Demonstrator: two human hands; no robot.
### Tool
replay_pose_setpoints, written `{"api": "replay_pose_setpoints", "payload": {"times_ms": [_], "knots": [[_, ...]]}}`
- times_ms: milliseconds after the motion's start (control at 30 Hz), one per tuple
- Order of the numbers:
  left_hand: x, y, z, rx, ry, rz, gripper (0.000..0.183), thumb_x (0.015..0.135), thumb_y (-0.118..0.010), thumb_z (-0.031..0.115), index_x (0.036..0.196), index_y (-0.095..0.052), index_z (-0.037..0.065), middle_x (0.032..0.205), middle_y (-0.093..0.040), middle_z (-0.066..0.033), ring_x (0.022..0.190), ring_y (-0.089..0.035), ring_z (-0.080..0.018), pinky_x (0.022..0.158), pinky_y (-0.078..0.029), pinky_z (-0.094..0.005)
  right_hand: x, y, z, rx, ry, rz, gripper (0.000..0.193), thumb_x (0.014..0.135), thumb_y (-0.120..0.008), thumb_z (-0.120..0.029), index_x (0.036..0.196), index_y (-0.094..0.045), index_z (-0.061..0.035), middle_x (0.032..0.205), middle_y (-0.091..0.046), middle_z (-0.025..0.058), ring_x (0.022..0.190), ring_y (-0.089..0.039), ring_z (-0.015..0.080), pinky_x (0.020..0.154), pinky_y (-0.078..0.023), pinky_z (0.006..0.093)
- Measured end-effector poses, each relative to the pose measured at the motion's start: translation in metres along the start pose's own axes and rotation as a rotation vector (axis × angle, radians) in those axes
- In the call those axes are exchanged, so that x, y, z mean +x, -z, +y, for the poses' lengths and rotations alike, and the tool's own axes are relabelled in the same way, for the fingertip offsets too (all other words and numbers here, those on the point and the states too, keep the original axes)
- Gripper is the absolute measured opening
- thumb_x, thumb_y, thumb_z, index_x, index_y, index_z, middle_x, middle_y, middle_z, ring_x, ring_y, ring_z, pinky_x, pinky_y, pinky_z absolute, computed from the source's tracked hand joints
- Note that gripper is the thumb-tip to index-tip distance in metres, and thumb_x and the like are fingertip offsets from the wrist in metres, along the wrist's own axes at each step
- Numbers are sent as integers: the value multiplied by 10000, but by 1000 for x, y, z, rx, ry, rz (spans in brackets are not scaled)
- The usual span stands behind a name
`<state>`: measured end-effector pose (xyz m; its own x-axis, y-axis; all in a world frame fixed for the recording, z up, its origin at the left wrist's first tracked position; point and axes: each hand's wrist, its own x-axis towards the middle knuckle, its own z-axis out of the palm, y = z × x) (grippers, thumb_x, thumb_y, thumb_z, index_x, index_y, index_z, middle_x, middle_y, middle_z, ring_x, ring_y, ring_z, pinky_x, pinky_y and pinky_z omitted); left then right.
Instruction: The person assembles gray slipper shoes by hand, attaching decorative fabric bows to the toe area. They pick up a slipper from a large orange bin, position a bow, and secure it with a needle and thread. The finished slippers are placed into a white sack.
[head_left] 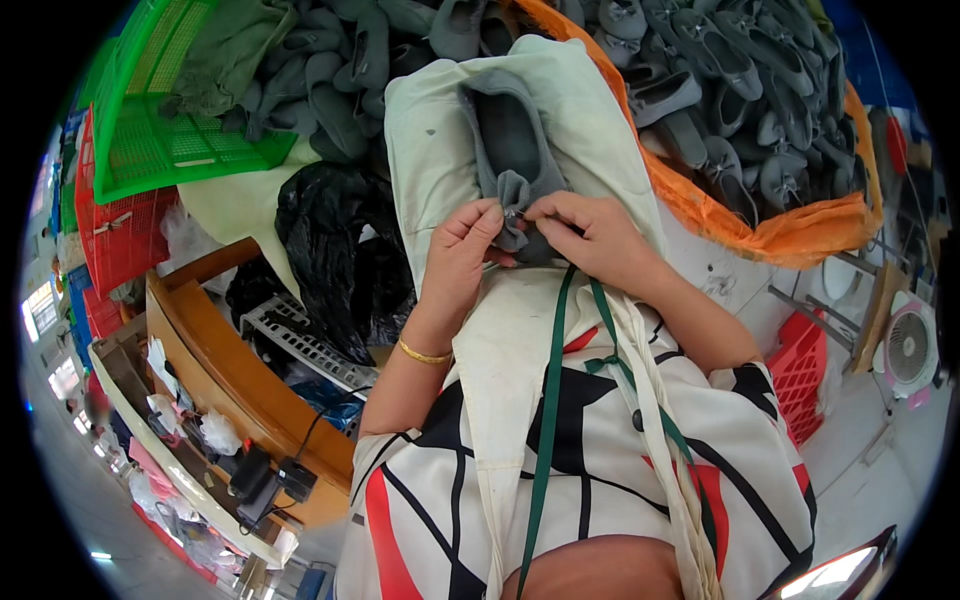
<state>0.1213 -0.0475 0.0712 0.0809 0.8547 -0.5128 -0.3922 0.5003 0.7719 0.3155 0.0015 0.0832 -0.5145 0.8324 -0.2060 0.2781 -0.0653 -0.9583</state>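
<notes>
A grey slip-on shoe (508, 135) lies on a white cloth-covered pad (425, 130) in front of me, its opening facing up and its toe toward me. On the toe is a gathered grey fabric bow (513, 190). My left hand (462, 245) pinches the bow from the left, thumb and fingers closed on it. Close to the bow's middle, my right hand (598, 235) has its thumb and forefinger pressed together. Whatever sits between those fingertips is too small to make out. My hands partly cover the toe.
Many grey shoes fill an orange-edged sack (810, 238) at the far right. More lie at the far left beside a green plastic crate (205, 150). A black plastic bag (335, 250) and a wooden desk (235, 360) stand left. At right are a fan (908, 342) and red crate (800, 375).
</notes>
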Motion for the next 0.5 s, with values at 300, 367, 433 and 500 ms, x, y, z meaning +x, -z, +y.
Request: {"api": "replay_pose_setpoints", "payload": {"times_ms": [300, 367, 433, 500], "knots": [[1, 4, -5, 36, -52, -37, 199, 928, -671, 128, 1103, -676, 33, 935, -694, -16, 791, -625, -59, 611, -517, -213, 0, 8, 8, 327, -334, -198, 128, 961, -572, -134, 995, -642, -32, 748, -560, -40, 646, -497, 40, 580, -403, 216], [1, 4, -5, 71, -23, -18, 195, 910, -693, 118, 1086, -686, 34, 918, -692, -6, 776, -618, -50, 597, -510, -203, 0, 8, 10, 348, -366, -212, 119, 968, -580, -148, 995, -635, -46, 736, -547, -49, 640, -488, 34, 571, -400, 211], [1, 3, -4, 88, 6, -14, 197, 895, -712, 116, 1073, -693, 35, 903, -690, 0, 763, -614, -44, 584, -503, -196, 1, 6, 10, 353, -379, -194, 115, 967, -588, -152, 993, -633, -50, 742, -553, -48, 637, -493, 33, 572, -406, 206], [2, 1, -2, 87, 26, -21, 203, 884, -727, 122, 1065, -698, 34, 889, -690, 2, 751, -614, -41, 573, -499, -190, 1, 5, 11, 354, -392, -180, 112, 966, -594, -155, 992, -631, -51, 748, -560, -48, 633, -499, 32, 571, -411, 202]]}}
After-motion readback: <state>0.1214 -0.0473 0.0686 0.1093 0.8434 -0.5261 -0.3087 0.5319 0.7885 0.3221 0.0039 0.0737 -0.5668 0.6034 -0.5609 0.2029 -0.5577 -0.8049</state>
